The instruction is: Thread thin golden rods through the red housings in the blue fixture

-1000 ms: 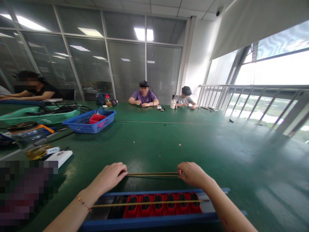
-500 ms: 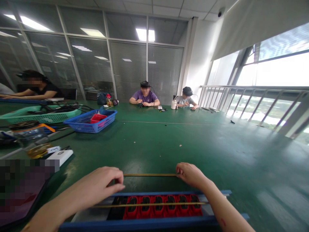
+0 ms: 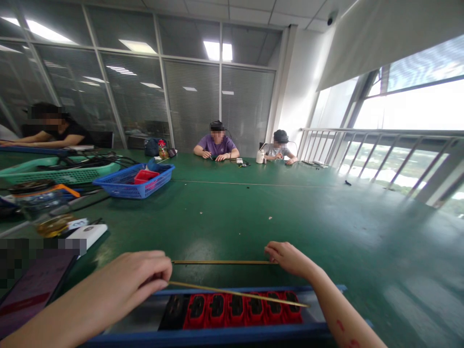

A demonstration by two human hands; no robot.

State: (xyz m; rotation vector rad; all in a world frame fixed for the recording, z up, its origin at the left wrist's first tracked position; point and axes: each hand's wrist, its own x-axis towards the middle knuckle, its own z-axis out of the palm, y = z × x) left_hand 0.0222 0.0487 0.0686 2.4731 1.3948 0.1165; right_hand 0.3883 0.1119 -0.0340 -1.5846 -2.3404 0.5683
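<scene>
My left hand (image 3: 141,275) is closed, thumb and fingers pinching the left end of a thin brass-coloured rod (image 3: 235,292). This rod slants over a blue-edged tray (image 3: 217,334); its far end lies low at the right. Inside the tray stands a row of several red blocks with black inserts (image 3: 235,311), with a black block (image 3: 176,311) at the row's left end. Beyond the tray, another thin brass-coloured rod (image 3: 221,262), perhaps a pair side by side, lies on the table. My right hand (image 3: 288,256) has its fingers curled around the right end there; the fingertips are partly hidden.
On the green table (image 3: 217,227), a blue basket (image 3: 134,186) holds a red box. Behind it sits a green basket (image 3: 72,171) of cables. A glass jar (image 3: 43,208), a white device (image 3: 90,237) and a dark screen (image 3: 32,295) are at left. Several people sit farther off.
My left hand has moved left and taken up the left end of the rod over the tray, which now slants instead of lying level. My right hand has barely moved.
</scene>
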